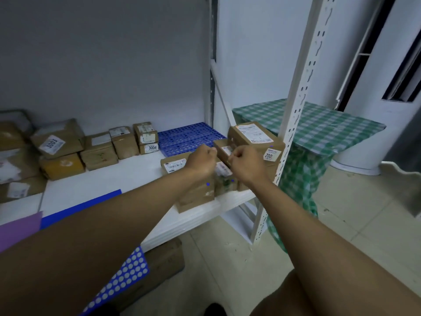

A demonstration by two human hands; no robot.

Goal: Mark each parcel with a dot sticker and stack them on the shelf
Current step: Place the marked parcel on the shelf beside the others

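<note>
Both my arms reach out to a cluster of brown parcels at the right end of the white shelf [127,179]. My left hand [201,159] and my right hand [245,161] are curled on either side of a small parcel [222,148] that sits on top of the stack. A larger parcel [252,137] with a blue dot stands behind it by the shelf post. The parcel below [196,192] shows a blue dot on its side. A blue dot sticker sheet [127,272], mostly peeled, hangs under my left forearm.
Several labelled parcels [98,151] line the back left of the shelf. A blue perforated mat [186,135] lies at the back. A white slotted upright [293,119] stands right of the stack, a green checked table [319,126] beyond it. A cardboard box [166,261] sits below the shelf.
</note>
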